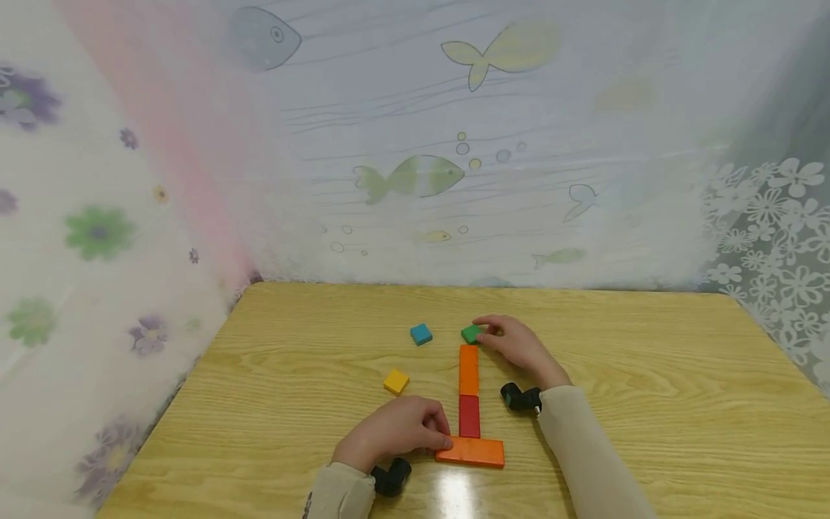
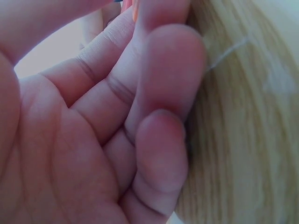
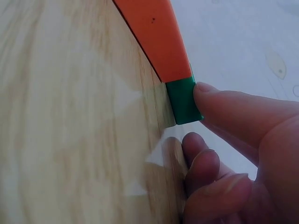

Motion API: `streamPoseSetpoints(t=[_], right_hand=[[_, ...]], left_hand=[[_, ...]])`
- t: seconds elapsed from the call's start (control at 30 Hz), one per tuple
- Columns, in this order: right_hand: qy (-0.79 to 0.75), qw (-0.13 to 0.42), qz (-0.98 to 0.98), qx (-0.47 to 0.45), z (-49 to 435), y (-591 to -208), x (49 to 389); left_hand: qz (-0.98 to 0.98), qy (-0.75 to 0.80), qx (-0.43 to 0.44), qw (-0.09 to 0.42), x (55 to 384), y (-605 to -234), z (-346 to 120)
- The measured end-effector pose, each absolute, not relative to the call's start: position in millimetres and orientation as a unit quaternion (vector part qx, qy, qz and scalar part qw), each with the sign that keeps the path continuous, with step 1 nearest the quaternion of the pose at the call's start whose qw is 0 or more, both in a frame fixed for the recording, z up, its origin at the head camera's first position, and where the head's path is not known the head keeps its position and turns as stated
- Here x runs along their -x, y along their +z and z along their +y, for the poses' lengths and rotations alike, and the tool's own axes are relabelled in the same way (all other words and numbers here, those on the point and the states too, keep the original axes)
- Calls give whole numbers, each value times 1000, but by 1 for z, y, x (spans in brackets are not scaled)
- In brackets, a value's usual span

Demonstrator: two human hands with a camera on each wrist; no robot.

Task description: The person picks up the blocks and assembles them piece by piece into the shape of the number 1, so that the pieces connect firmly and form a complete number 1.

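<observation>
Flat coloured blocks form an upside-down T on the table. Its base is a crosswise orange block [image 1: 476, 453], whose left end my left hand [image 1: 402, 430] pinches with thumb and fingers. Above it a red block [image 1: 470, 416] stands end to end with a lengthwise orange block [image 1: 469, 369]. At the far end sits a small green block [image 3: 184, 100], against the lengthwise orange block in the right wrist view. My right hand [image 1: 515, 344] pinches this green block, thumb on its near right side. Palm and curled fingers [image 2: 161, 149] fill most of the left wrist view.
A blue square block [image 1: 421, 334] lies left of the green one, and a yellow square block [image 1: 397, 381] lies nearer, above the left hand. Black wrist devices [image 1: 519, 398] hang beside both wrists. Patterned curtains [image 1: 415, 216] border the wooden table [image 1: 648, 375] behind and at the sides.
</observation>
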State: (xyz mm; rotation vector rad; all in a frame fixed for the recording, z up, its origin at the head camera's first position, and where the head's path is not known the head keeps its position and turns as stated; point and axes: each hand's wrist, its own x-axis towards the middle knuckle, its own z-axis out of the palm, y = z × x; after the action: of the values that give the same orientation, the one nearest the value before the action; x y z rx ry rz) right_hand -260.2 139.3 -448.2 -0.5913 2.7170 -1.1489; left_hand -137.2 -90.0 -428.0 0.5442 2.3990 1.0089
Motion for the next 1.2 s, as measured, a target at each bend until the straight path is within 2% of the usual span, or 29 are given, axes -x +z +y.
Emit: streamPoseSetpoints(t=[1.2], right_hand=[[-370,69,905,199,140,-450,261]], left_hand=[[869,380,-196,249,137,-426,-91]])
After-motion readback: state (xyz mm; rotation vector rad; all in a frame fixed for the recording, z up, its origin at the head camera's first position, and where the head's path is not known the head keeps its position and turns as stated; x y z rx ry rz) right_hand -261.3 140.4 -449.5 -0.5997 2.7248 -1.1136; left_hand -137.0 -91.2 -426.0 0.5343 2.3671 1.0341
